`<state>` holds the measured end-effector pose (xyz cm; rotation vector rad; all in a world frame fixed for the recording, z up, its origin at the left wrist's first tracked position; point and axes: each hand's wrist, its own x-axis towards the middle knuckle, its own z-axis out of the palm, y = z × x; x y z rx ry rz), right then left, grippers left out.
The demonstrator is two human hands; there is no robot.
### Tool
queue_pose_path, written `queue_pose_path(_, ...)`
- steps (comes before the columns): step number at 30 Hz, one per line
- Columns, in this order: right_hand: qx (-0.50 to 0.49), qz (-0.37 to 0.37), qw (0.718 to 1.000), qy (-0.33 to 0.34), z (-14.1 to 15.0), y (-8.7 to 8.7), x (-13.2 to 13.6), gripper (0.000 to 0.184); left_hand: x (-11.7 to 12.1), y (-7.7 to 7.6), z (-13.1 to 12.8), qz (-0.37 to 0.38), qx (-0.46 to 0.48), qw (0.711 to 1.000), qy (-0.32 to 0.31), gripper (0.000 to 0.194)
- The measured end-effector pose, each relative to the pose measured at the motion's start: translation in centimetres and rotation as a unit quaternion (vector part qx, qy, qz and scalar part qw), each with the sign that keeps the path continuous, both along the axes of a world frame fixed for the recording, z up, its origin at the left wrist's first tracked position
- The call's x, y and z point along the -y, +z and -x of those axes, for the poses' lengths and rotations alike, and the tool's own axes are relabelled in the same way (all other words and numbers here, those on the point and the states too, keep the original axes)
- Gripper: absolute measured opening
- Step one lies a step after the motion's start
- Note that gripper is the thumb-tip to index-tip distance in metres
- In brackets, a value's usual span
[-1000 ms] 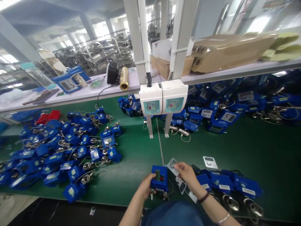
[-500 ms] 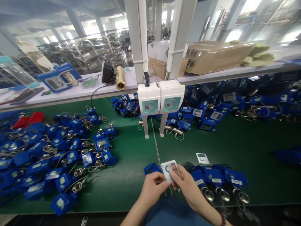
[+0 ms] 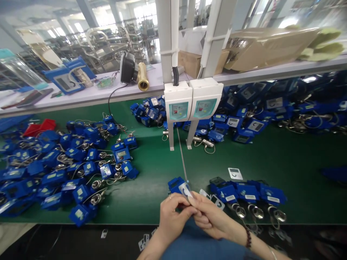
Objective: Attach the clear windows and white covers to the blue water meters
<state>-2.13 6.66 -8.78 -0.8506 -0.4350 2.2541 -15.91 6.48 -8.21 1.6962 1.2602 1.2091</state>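
Near the bench's front edge, my left hand [image 3: 175, 215] and my right hand [image 3: 207, 216] meet with their fingers pinched together. Between them sticks up a white label card [image 3: 185, 190] with a dark curved mark, its lower end covered by my fingers. Just beyond the card lies a blue meter housing [image 3: 175, 183]. Beside my right hand are loose label cards [image 3: 217, 202] on the green bench. Farther right, several blue meters [image 3: 248, 193] with metal pipe fittings stand in a row, and a single label card [image 3: 235, 173] lies behind them.
Many blue meters [image 3: 78, 155] crowd the bench's left side, and more [image 3: 252, 122] are piled at the back right. Two white boxes [image 3: 177, 104] on posts stand in the middle. A shelf [image 3: 105, 94] across the back carries a brass fitting [image 3: 143, 77] and a wrapped carton [image 3: 268, 47].
My hands have come closer together, and the card has tilted and is more covered by my fingers. Loose cards now show beside my right hand. The view has tipped downward, showing more below the bench.
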Motion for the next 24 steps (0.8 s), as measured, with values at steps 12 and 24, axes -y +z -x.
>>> queue_pose_path(12, -0.1, 0.038, 0.992, 0.074, -0.7, 0.5, 0.4, 0.043, 0.4, 1.1, -1.0, -0.09, -0.009, 0.994, 0.064, 0.044)
queue_pose_path(24, -0.134, 0.072, 0.982, 0.111, -0.6, 0.2, 0.8, 0.036, 0.5, 1.0, -1.0, -0.103, 0.015, 0.993, 0.055, 0.049)
